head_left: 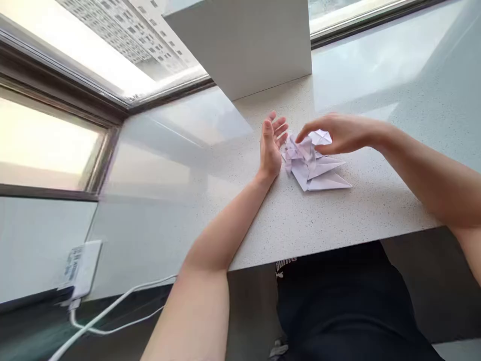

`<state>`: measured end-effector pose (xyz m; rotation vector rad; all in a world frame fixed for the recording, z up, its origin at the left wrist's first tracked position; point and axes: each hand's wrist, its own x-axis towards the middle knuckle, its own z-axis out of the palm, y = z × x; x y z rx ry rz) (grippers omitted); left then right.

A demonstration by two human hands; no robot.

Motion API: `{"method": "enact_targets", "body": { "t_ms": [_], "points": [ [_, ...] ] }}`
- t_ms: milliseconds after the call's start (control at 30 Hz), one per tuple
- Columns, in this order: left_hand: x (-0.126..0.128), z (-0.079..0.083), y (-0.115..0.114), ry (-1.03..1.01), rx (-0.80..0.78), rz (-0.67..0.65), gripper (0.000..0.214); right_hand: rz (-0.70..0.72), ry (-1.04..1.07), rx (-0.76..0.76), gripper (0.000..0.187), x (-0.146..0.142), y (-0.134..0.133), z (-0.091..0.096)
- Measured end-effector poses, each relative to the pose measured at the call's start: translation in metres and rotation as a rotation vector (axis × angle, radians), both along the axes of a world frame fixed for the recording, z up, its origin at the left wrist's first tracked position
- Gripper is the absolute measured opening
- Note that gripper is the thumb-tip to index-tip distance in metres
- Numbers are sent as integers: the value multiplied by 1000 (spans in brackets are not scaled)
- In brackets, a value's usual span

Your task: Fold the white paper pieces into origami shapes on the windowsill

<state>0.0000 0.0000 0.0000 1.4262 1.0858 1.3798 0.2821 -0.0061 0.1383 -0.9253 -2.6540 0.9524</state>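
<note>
Several white folded-paper pieces (pixel 326 180) with pointed ends lie in a loose cluster on the speckled white countertop (pixel 255 230). My right hand (pixel 336 133) arches over the cluster from the right, with thumb and fingertips on either side of a raised, crumpled-looking folded paper (pixel 306 153). Part of the cluster is hidden behind this hand. On the left of the paper, my left hand (pixel 272 145) rests on its edge on the counter, palm turned toward the cluster. Its fingers are spread and it holds nothing.
A white box-like block (pixel 255 50) stands on the counter behind the hands. Windows (pixel 124 50) run along the back and left. A white power strip (pixel 86 268) with white cables (pixel 112 308) is at lower left. The counter's front edge is above my dark-clothed lap (pixel 345 301).
</note>
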Motion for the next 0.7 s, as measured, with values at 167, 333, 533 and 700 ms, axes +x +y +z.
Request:
{"method": "enact_targets", "body": {
  "t_ms": [167,333,533,700],
  "points": [
    [3,0,-3,117,69,-52,96,33,24,-57,62,0,1,-2],
    [4,-4,-3,220,124,-23,90,-373,-2,134,84,-9,1,-32],
    [5,0,-9,349,106,-7,96,-419,-187,123,104,-22,-12,-60],
    [10,9,-17,353,138,-72,95,-390,-102,104,100,-28,-15,-59]
  ]
}}
